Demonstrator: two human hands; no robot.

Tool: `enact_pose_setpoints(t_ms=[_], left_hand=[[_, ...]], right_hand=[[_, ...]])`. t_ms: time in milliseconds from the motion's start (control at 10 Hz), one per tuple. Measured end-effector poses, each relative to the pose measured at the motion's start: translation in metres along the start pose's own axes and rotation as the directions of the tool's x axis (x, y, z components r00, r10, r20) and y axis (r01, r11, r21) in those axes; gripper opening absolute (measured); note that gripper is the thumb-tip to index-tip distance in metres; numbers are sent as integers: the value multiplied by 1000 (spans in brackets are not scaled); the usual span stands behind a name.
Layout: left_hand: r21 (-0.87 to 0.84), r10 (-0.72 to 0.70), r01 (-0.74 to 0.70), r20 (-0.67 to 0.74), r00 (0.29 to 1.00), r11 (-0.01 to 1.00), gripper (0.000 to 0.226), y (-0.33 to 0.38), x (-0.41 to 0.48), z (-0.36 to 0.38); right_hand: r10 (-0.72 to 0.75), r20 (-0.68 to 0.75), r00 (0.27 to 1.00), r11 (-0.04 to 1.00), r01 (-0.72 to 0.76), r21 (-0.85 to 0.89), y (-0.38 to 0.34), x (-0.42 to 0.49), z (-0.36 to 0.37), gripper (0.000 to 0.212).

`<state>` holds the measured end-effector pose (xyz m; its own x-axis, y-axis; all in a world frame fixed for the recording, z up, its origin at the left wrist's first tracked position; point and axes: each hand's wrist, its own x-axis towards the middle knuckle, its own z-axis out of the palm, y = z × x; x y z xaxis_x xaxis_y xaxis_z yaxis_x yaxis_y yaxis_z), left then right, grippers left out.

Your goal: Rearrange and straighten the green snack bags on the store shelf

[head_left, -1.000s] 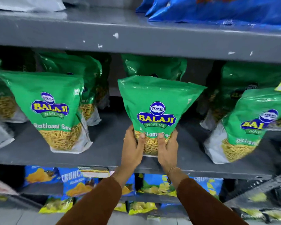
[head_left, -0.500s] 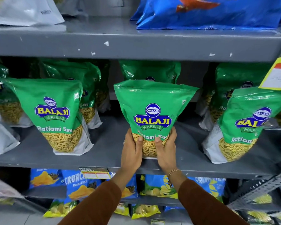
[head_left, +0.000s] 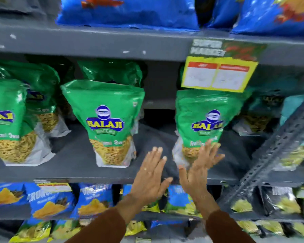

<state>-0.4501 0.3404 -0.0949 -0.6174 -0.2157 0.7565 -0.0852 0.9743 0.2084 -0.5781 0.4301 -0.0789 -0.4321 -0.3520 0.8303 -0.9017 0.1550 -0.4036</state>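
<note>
Head view: grey metal shelf [head_left: 74, 165] w/ green snack bags standing along it. Centre green bag [head_left: 105, 120] stands upright at the shelf front, free of both hands, "Balaji Wafers" logo facing out; another green bag [head_left: 111, 71] sits right behind it. Left green bag [head_left: 5, 123] is at the frame's left edge, also upright, w/ more green bags [head_left: 42, 95] behind it, leaning a bit. Right green bag [head_left: 205, 120] stands to the right of the centre one, a bare gap of shelf btwn them.

Both hands are raised in front of the shelf, palms fwd, fingers spread wide and holding nothing. Left hand [head_left: 150, 178] is over the bare gap, just right of the centre bag, not touching it. Right hand [head_left: 197, 172] is up at the lower part of the right green bag; its fingers [head_left: 209, 151] overlap the bag's bottom front, but motion blur means contact can't be confirmed. Brown sleeves [head_left: 102, 228] cover both forearms.

Yellow price tag [head_left: 218, 76] hangs from the upper shelf edge [head_left: 95, 44], just above the right bag. Blue bags [head_left: 126, 11] sit on the upper shelf; blue and yellow snack packs [head_left: 51, 200] fill the shelf below. Slotted grey upright [head_left: 270, 155] slants across at right, partly blurred.
</note>
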Motion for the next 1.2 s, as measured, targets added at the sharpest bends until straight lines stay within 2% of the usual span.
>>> enact_pose_setpoints(t_ms=[100,200,300,400,500,600,800,900,1000,1100,1200], left_hand=[[-434,-450,478,173,876,763,65,35,48,22],[-619,-697,678,277,661,397,63,54,87,38],[-569,-668,675,270,693,470,35,58,100,41],[-521,-613,660,293,734,541,44,53,98,50],[-524,-558,659,363,746,540,43,56,103,56],[-520,-522,633,364,771,573,35,58,106,57],[-508,-515,637,378,769,580,45,53,103,60],[-516,-508,641,392,767,569,42,54,102,62],[-515,-502,661,431,750,546,42,56,102,56],[-540,-462,637,439,770,550,50,56,86,54],[-399,-552,658,358,753,638,65,60,58,45]], right_hand=[[483,-5,876,835,-459,303,24,27,-18,83],[702,309,642,570,-766,297,45,44,-25,62],[709,469,527,509,-842,177,57,45,-28,71],[702,440,560,539,-821,187,61,45,-33,73],[704,408,582,562,-807,181,69,44,-40,71],[710,404,577,581,-804,128,75,42,-44,97],[679,404,613,607,-778,161,75,40,-42,78],[648,436,625,625,-763,165,74,40,-48,74],[634,403,660,661,-733,161,66,38,-54,70],[613,271,742,740,-659,135,51,21,-56,62],[507,331,796,845,-534,-8,32,-16,-61,64]])
